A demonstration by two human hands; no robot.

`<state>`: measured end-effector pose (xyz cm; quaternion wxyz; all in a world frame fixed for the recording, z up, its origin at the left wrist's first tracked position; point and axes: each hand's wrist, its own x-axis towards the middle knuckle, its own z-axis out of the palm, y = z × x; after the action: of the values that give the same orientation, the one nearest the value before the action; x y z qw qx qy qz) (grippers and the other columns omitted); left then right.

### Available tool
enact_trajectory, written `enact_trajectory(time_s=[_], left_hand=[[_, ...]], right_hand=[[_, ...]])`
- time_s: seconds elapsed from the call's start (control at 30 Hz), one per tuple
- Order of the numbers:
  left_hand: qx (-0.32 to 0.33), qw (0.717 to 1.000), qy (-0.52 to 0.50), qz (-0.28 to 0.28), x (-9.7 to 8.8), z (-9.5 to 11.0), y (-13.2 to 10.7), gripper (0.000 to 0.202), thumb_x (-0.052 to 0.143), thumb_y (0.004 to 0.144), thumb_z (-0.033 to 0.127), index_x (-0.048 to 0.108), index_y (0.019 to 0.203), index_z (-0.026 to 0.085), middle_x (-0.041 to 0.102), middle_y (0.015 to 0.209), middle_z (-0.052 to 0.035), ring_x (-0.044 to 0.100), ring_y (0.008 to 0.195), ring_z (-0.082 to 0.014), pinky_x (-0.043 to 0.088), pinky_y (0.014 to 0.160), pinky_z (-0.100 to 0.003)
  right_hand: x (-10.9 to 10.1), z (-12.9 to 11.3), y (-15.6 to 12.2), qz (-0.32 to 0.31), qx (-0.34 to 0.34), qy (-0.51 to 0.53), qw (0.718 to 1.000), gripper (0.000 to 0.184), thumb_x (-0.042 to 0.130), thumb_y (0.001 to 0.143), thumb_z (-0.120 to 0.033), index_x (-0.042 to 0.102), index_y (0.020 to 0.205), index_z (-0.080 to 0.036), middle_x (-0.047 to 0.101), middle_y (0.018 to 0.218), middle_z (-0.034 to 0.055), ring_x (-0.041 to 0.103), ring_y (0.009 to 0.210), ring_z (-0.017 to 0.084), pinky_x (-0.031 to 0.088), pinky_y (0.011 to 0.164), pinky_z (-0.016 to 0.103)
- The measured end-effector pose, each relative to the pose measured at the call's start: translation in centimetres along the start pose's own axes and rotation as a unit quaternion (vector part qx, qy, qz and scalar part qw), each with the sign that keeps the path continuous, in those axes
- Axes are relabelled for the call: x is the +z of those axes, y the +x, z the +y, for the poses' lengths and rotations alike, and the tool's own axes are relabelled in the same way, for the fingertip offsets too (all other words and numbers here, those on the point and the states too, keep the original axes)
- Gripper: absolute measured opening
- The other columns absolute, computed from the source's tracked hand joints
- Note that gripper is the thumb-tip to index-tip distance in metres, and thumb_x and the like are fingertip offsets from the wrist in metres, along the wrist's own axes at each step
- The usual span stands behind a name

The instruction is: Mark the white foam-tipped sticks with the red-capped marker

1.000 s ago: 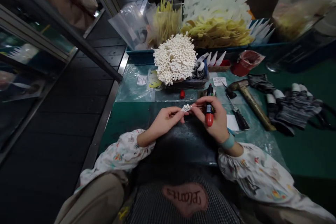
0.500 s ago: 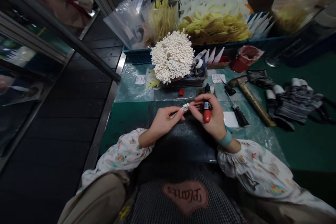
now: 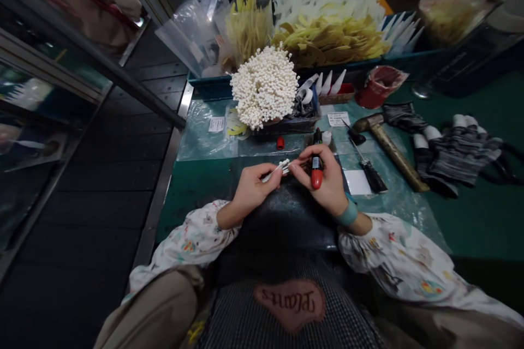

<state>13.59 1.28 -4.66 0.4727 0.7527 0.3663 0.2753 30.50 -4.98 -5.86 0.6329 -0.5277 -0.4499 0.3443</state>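
Note:
Several thin stems with white bead-like tips [image 3: 283, 164] are pinched between the thumb and fingers of my left hand [image 3: 254, 184]. My right hand [image 3: 328, 184] has its thumb and finger at the other side of these stems; whether they grip them I cannot tell. The same hand holds a black marker [image 3: 316, 162] with a red end, upright in the view between fingers and thumb. Just beyond the hands lies a small red cap [image 3: 280, 143]. Behind it stands a thick bunch of white-tipped stems [image 3: 264, 87] in a dark box.
To the right lie a screwdriver [image 3: 372, 174], a hammer [image 3: 399, 158] and striped gloves [image 3: 460, 152]. Farther back are a red cup [image 3: 379, 87], white nozzles [image 3: 331, 83] and a blue tray [image 3: 208, 87] with yellow and white petal-like pieces. A metal rail [image 3: 135, 87] runs at left.
Both hands stay close together at the stems, and the marker remains in my right hand. The right thumb and fingers have shifted slightly at the stems. The view has moved a little.

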Motion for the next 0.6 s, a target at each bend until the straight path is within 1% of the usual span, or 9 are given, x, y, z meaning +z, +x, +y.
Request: enact_trajectory(time_s=[0.07, 0.17, 0.23, 0.27, 0.33, 0.37, 0.43, 0.5, 0.6], left_hand=[[0.021, 0.999, 0.02, 0.013, -0.1, 0.1, 0.0, 0.037, 0.059, 0.095, 0.043, 0.071, 0.071, 0.018, 0.068, 0.064, -0.0003, 0.059, 0.061, -0.0132, 0.045, 0.064, -0.024], [0.079, 0.994, 0.066, 0.048, -0.7, -0.1, -0.1, 0.033, 0.059, 0.097, 0.037, 0.073, 0.075, 0.018, 0.07, 0.066, -0.0012, 0.061, 0.061, -0.0131, 0.047, 0.064, -0.024], [0.168, 0.977, 0.111, 0.065, -1.6, -0.4, -0.2, 0.027, 0.059, 0.097, 0.033, 0.076, 0.082, 0.02, 0.073, 0.07, -0.0022, 0.063, 0.062, -0.0132, 0.048, 0.064, -0.025], [0.219, 0.964, 0.135, 0.063, -2.2, -0.5, -0.3, 0.023, 0.06, 0.097, 0.032, 0.077, 0.086, 0.021, 0.074, 0.072, -0.0028, 0.064, 0.062, -0.0137, 0.049, 0.064, -0.026], [0.286, 0.942, 0.177, 0.025, -3.5, -0.7, -0.4, 0.019, 0.061, 0.095, 0.031, 0.079, 0.095, 0.026, 0.077, 0.079, -0.0042, 0.066, 0.066, -0.0159, 0.05, 0.064, -0.029], [0.292, 0.937, 0.193, -0.007, -4.1, -0.6, -0.4, 0.018, 0.062, 0.095, 0.032, 0.08, 0.099, 0.028, 0.078, 0.083, -0.0048, 0.067, 0.068, -0.0171, 0.051, 0.064, -0.03], [0.264, 0.937, 0.213, -0.077, -4.9, -0.2, -0.4, 0.017, 0.064, 0.094, 0.033, 0.08, 0.1, 0.032, 0.079, 0.088, -0.0052, 0.068, 0.069, -0.0183, 0.05, 0.06, -0.032], [0.244, 0.935, 0.223, -0.132, -5.2, 0.4, -0.1, 0.015, 0.066, 0.092, 0.032, 0.081, 0.096, 0.034, 0.079, 0.089, -0.0045, 0.066, 0.065, -0.0175, 0.046, 0.053, -0.031], [0.271, 0.913, 0.24, -0.188, -4.7, 1.3, 0.6, 0.017, 0.067, 0.092, 0.025, 0.08, 0.087, 0.035, 0.079, 0.084, -0.0016, 0.062, 0.056, -0.0141, 0.037, 0.044, -0.028]], right_hand=[[0.1, -0.3, 0.0, -0.001, -0.007, 0.01, 1.0, 0.031, 0.082, 0.082, -0.039, 0.057, 0.096, -0.025, 0.072, 0.087, -0.0017, 0.073, 0.079, 0.017, 0.062, 0.077, 0.035], [-0.3, -1.4, 0.0, 0.024, -0.031, 0.033, 0.999, 0.023, 0.074, 0.091, -0.041, 0.058, 0.1, -0.026, 0.076, 0.09, -0.0002, 0.075, 0.079, 0.017, 0.062, 0.078, 0.035], [-1.1, -2.2, 0.0, 0.042, -0.061, 0.043, 0.996, 0.016, 0.064, 0.099, -0.041, 0.061, 0.109, -0.028, 0.076, 0.084, -0.0016, 0.074, 0.069, 0.015, 0.061, 0.068, 0.032], [-1.6, -2.5, 0.0, 0.046, -0.079, 0.048, 0.995, 0.019, 0.06, 0.102, -0.043, 0.062, 0.115, -0.03, 0.074, 0.079, -0.003, 0.071, 0.062, 0.014, 0.058, 0.061, 0.03], [-2.5, -2.9, 0.1, 0.061, -0.114, 0.053, 0.99, 0.035, 0.057, 0.1, -0.057, 0.063, 0.124, -0.033, 0.07, 0.072, -0.0034, 0.065, 0.054, 0.014, 0.051, 0.05, 0.029], [-2.9, -3.0, 0.2, 0.072, -0.127, 0.048, 0.988, 0.044, 0.055, 0.097, -0.066, 0.066, 0.123, -0.033, 0.068, 0.072, -0.0022, 0.063, 0.053, 0.015, 0.049, 0.048, 0.03], [-3.4, -2.9, 0.3, 0.098, -0.137, 0.033, 0.985, 0.056, 0.054, 0.089, -0.079, 0.073, 0.109, -0.03, 0.065, 0.076, 0.0007, 0.06, 0.056, 0.015, 0.046, 0.048, 0.031], [-3.4, -2.6, 0.3, 0.108, -0.124, 0.042, 0.985, 0.052, 0.057, 0.09, -0.076, 0.073, 0.087, -0.026, 0.062, 0.072, 0.0005, 0.054, 0.054, 0.013, 0.044, 0.05, 0.03], [-2.9, -2.3, 0.1, 0.069, -0.106, 0.084, 0.988, 0.044, 0.063, 0.095, -0.059, 0.069, 0.071, -0.023, 0.056, 0.061, -0.0016, 0.05, 0.051, 0.01, 0.041, 0.05, 0.028]])
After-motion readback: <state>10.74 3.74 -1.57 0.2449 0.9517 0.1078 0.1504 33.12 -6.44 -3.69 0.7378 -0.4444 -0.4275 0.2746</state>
